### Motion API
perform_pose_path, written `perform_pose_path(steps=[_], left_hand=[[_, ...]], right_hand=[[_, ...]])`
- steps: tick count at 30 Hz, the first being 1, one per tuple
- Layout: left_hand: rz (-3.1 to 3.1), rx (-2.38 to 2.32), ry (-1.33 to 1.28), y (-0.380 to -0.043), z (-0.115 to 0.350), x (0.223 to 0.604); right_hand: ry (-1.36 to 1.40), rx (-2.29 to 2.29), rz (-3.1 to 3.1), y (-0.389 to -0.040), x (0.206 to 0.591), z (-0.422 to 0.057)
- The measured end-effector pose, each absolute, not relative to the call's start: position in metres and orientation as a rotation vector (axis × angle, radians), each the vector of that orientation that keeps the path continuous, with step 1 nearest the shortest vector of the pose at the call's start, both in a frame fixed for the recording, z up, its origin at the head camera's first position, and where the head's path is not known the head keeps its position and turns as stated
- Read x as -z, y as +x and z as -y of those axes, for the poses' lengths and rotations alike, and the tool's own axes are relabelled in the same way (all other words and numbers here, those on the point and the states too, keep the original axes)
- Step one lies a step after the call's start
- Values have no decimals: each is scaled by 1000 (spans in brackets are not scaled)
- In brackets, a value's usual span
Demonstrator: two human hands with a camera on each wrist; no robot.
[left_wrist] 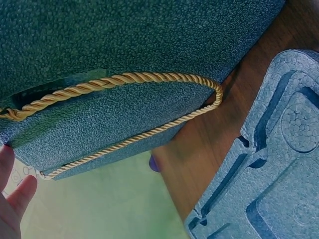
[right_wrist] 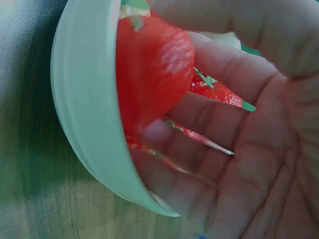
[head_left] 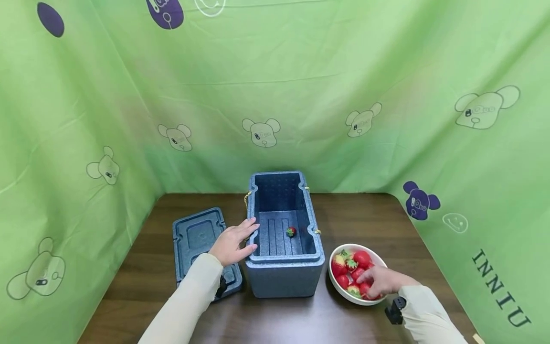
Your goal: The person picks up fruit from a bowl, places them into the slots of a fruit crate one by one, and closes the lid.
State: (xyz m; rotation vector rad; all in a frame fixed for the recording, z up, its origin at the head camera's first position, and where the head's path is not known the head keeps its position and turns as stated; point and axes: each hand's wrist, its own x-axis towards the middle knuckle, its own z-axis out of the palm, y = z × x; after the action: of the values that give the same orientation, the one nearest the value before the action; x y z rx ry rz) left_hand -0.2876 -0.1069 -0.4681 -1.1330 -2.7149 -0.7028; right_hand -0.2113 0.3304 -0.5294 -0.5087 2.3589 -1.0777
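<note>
Strawberries (head_left: 338, 265) heaped in bowl (head_left: 343, 293); lone strawberry (head_left: 291, 231) seen on floor of box (head_left: 283, 282). Left hand (head_left: 234, 241) laid at box's left rim, fingers spread. Right hand (head_left: 380, 281) placed in bowl, fingers about large strawberry (right_wrist: 154, 69); whether pinched, cannot be told. Judged light, fairly firm, possibly slippery where glossy, easily dented if squeezed. Best held gently across widest part, by fingertips.

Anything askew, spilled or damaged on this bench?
No spill or damage visible. Mildly odd: the lid lies beside the open box, on its left, edges not square with it. Also, a small pale item is cut off at the head view's bottom right; can't identify it.
</note>
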Motion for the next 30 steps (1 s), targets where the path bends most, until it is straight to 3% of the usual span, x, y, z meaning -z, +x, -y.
perform_pose_path(steps=[18, 30], left_hand=[[2712, 717, -1116, -290, 109, 469], [2721, 707, -1134, -289, 108, 470]], right_hand=[[-561, 998, -2488, -213, 527, -328], [-303, 1087, -2459, -212, 523, -333]])
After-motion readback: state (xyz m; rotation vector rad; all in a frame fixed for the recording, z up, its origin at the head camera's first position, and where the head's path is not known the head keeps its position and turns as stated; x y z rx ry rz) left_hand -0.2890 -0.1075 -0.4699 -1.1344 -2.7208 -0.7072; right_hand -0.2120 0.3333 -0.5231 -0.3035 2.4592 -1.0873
